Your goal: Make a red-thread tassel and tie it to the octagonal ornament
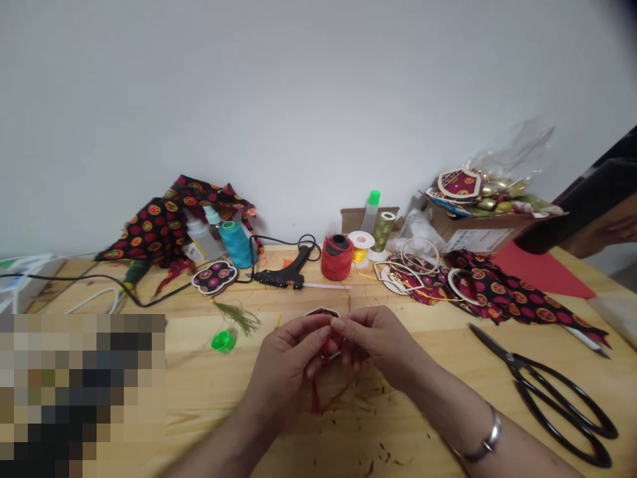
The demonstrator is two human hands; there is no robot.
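Observation:
My left hand and my right hand meet over the middle of the table. Both are closed in a pinch on red thread, whose loose strands hang below the fingers onto the wood. Just behind my fingertips, a dark patterned ornament with a pale rim is partly hidden. Beyond it stands a spool of red thread, with a strand leading down toward my hands. A black glue gun with a white glue stick lies behind my left hand. The knot or loop between my fingers is too small to make out.
Large black scissors lie at right. A green cap, a flower-shaped ornament with a green tassel and a teal thread cone are left. A cardboard box stands back right, near another person's arm.

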